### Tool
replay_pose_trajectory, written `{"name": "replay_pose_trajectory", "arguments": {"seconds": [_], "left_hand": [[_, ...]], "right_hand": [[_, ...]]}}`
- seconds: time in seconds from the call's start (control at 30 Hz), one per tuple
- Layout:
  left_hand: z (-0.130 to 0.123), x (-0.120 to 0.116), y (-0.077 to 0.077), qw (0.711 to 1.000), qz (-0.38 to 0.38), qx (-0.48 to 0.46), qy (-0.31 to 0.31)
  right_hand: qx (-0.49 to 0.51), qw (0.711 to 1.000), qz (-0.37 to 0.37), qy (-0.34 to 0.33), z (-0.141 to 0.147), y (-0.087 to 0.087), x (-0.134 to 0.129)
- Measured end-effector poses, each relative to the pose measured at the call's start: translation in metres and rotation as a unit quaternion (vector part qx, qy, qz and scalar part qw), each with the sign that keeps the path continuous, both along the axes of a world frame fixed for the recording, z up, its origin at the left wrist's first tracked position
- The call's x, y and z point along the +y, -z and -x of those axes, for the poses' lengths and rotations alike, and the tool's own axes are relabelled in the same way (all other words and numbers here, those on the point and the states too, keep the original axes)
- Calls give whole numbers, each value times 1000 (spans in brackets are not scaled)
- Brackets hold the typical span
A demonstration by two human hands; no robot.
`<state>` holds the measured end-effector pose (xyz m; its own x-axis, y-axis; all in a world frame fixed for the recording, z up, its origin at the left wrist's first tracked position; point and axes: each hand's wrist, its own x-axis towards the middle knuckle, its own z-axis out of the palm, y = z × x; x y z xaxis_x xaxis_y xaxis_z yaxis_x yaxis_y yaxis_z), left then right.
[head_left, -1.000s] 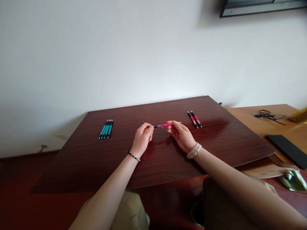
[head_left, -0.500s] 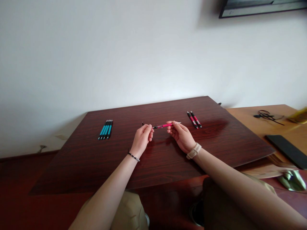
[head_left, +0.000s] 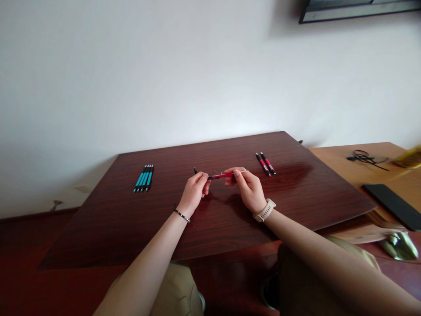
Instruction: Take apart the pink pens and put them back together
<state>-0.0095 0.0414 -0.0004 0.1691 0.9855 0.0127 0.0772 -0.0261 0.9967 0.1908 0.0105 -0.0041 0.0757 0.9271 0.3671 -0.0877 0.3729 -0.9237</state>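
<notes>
Above the middle of the dark table I hold a pink and black pen (head_left: 221, 176) roughly level between both hands. My left hand (head_left: 194, 188) is closed on its black left end; a black tip pokes out behind the fingers. My right hand (head_left: 248, 186) pinches the pink part with thumb and fingers, and a thin pale rod sticks out past them on the right. Fingers hide part of the pen. Two pink and black pens (head_left: 265, 164) lie side by side to the right. On the left, several turquoise and black pens (head_left: 144, 178) lie in a neat row.
The dark wooden table (head_left: 158, 237) stands against a white wall (head_left: 164, 70). To the right is a lighter wooden table (head_left: 332, 158) bearing a black cable (head_left: 363, 158), a dark flat object (head_left: 391, 206) and something yellow (head_left: 409, 158). A screen (head_left: 358, 11) hangs above.
My right hand has shifted slightly left along the pen, its fingers now covering more of the pink part and the thin rod. My left hand has barely moved.
</notes>
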Motion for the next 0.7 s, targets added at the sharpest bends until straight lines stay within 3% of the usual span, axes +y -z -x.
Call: {"name": "replay_pose_trajectory", "arguments": {"seconds": [0.7], "left_hand": [[0,2,3,998,-24,-55,22]], "right_hand": [[-12,1000,-22,16,0,-2,-3]]}}
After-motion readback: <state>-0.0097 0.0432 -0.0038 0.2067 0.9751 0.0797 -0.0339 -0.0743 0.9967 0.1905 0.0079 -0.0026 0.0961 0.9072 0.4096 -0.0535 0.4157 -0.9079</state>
